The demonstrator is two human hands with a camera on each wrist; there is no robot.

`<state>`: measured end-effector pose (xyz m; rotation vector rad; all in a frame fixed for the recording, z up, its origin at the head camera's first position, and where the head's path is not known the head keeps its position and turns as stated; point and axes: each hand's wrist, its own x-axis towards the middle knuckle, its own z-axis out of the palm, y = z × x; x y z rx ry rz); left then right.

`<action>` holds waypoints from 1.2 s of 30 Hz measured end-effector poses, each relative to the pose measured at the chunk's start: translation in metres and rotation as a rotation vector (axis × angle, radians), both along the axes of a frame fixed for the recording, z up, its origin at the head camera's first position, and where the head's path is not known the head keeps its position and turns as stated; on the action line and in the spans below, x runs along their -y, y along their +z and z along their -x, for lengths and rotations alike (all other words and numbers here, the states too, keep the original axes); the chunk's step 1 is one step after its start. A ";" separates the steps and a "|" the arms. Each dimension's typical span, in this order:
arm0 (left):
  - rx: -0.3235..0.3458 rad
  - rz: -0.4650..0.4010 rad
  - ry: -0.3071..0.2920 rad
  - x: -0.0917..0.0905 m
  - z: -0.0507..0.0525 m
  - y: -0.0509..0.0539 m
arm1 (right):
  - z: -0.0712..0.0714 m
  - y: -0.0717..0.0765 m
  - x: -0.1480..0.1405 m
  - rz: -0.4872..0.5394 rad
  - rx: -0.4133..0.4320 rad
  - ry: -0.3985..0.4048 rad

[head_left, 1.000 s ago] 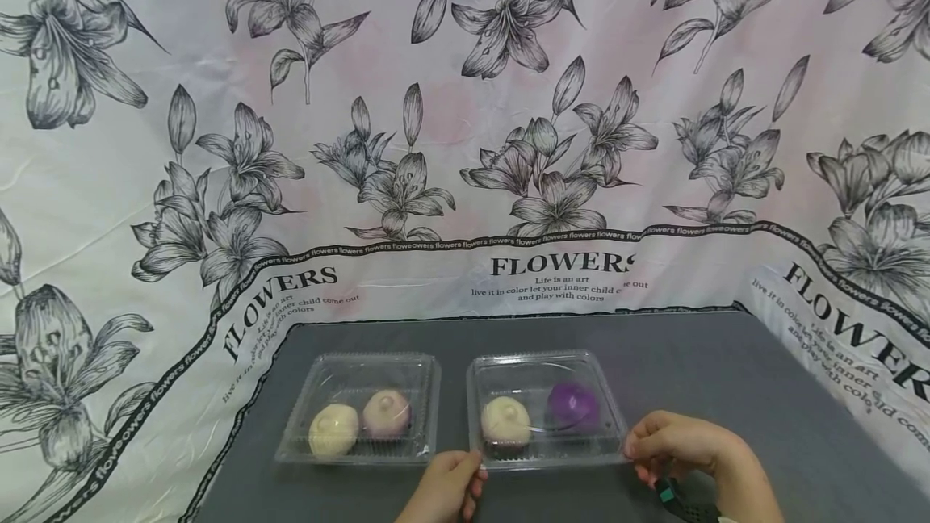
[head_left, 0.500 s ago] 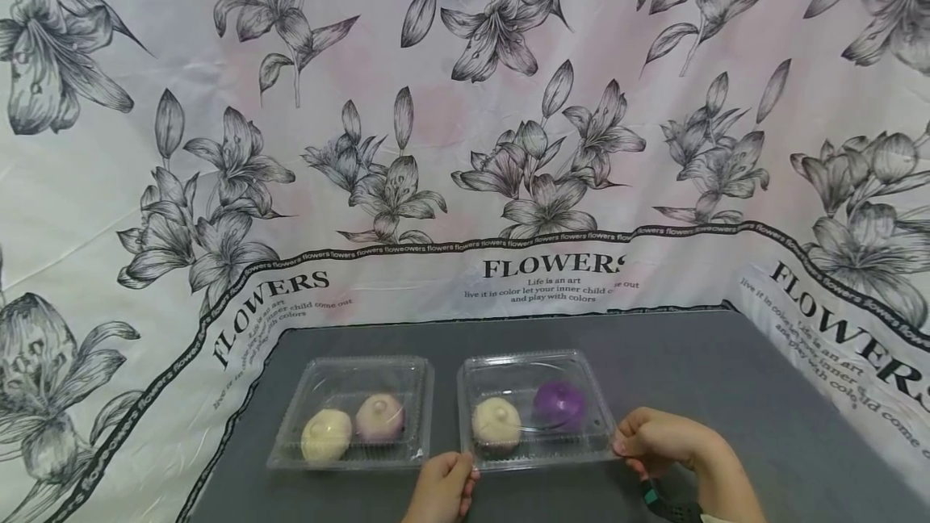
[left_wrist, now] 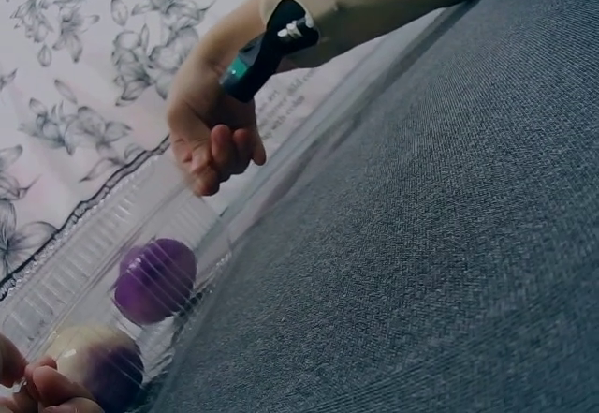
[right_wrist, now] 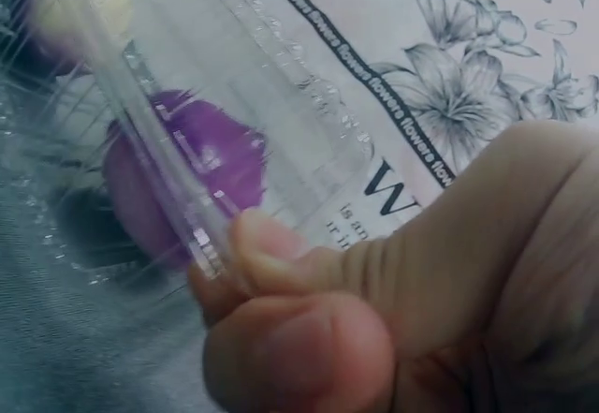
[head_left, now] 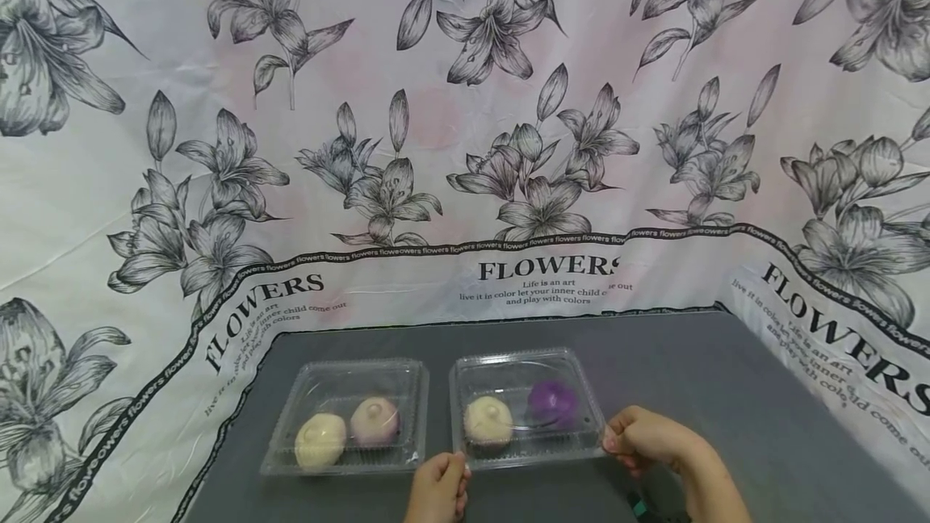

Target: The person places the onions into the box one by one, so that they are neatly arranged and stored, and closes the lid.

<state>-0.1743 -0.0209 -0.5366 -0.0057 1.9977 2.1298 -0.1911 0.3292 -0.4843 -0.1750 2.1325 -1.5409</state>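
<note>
In the head view, a clear plastic clamshell container (head_left: 541, 459) stands on the dark grey table, its lid down. Inside are a cream ball-like piece (head_left: 488, 418) with a small knob on top and a shiny purple ball (head_left: 552, 403). My left hand (head_left: 439, 487) pinches the container's near left corner. At its near right corner my right hand (head_left: 645, 437) pinches the rim; the right wrist view shows the thumb (right_wrist: 281, 244) and a finger on that edge. From the left wrist view, the cream piece's lower part (left_wrist: 114, 376) looks purple.
Close to the left stands a second clear clamshell container (head_left: 349, 468), holding a cream piece (head_left: 320, 441) and a pink piece (head_left: 374, 420). A cloth printed with flowers (head_left: 538, 281) hangs behind and beside the grey table (head_left: 654, 361).
The head view has turned slightly, so everything shifts left in it. The right container has slid a little left, narrowing the gap to the other. Both hands keep their pinch on its corners.
</note>
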 end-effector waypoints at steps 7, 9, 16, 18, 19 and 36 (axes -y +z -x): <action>0.020 -0.042 0.030 -0.008 -0.003 -0.002 | -0.011 -0.012 0.000 0.044 -0.034 -0.036; 0.022 -0.052 0.035 -0.011 -0.003 -0.001 | -0.014 -0.013 -0.001 0.039 -0.050 -0.041; 0.036 -0.063 0.055 -0.014 -0.002 0.000 | -0.021 -0.013 0.000 0.067 -0.032 -0.056; 0.030 -0.060 0.062 -0.016 -0.001 0.000 | -0.021 -0.013 0.000 0.075 -0.030 -0.045; 0.029 -0.058 0.066 -0.016 0.000 0.000 | -0.020 -0.012 -0.001 0.077 -0.027 -0.029; 0.196 -0.041 -0.060 -0.019 -0.008 0.012 | -0.018 0.013 -0.017 -0.039 -0.001 0.047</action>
